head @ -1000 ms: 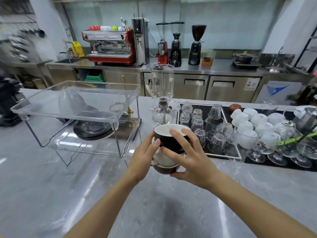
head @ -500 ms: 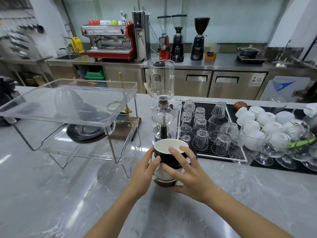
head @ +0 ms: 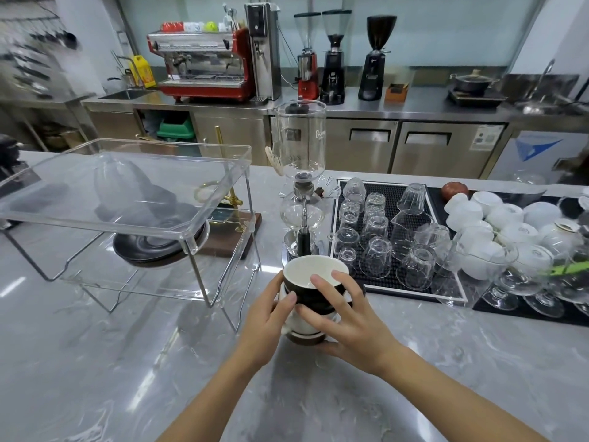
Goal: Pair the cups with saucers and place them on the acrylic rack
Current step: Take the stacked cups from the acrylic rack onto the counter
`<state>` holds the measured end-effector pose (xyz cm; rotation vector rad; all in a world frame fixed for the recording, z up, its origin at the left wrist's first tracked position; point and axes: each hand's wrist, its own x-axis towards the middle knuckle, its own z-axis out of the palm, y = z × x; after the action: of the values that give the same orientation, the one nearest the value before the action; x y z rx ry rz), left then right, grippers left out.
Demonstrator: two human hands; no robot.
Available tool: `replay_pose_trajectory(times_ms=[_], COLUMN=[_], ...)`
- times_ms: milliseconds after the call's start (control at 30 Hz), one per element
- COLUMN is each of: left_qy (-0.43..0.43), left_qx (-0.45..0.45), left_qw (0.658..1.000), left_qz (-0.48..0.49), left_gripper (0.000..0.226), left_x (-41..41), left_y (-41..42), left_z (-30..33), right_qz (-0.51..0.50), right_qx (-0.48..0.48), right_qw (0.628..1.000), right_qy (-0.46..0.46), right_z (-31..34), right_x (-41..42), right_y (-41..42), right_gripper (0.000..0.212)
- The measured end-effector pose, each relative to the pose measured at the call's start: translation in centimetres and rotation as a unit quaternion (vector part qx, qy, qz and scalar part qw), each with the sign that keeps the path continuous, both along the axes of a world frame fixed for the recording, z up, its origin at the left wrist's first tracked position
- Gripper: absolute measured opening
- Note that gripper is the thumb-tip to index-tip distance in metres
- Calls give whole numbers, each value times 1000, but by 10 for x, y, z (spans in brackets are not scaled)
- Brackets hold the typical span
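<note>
Two hands, left (head: 266, 317) and right (head: 345, 320), are clamped by their fingers (head: 322, 287) around one stack of black-and-white ceramic cups (head: 314, 291) on the grey marble worktop (head: 127, 362); one clear two-tier acrylic rack (head: 127, 189) is positioned nearby.

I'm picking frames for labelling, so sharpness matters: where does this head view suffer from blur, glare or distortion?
Head view: the stacked cups and both hands, left hand and right hand, are sharp; the hanging utensils at far left are smeared; light streaks glare on the marble counter; reflections cloud the acrylic rack; wide-angle bending curves the back counter.
</note>
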<state>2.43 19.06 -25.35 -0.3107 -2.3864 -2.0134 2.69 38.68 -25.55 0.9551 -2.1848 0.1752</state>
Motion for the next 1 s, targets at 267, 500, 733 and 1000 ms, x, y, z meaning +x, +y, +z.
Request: replay_pose_trajectory(times_ms=[267,500,733,1000], left_qy=[11,-5,-4,-16], left_qx=[-2,2,8,11], left_qw=[1000,1000,1000,1000], left_qz=[6,21,23,15], left_gripper=[47,56,56,59], left_x=[-5,-12,-11,-11], left_y=[1,0,0,-3], left_z=[-9,-13,-13,-14], right_qz=[6,8,15,-5], right_qx=[5,-5,-7,-1], right_qw=[1000,1000,999,998], right_qy=[16,13,46,58], right_z=[-8,-11,-16,-15], right_x=[-8,-18,-23,-19], right_y=[1,-2,-4,-8], right_gripper=[55,57,52,49])
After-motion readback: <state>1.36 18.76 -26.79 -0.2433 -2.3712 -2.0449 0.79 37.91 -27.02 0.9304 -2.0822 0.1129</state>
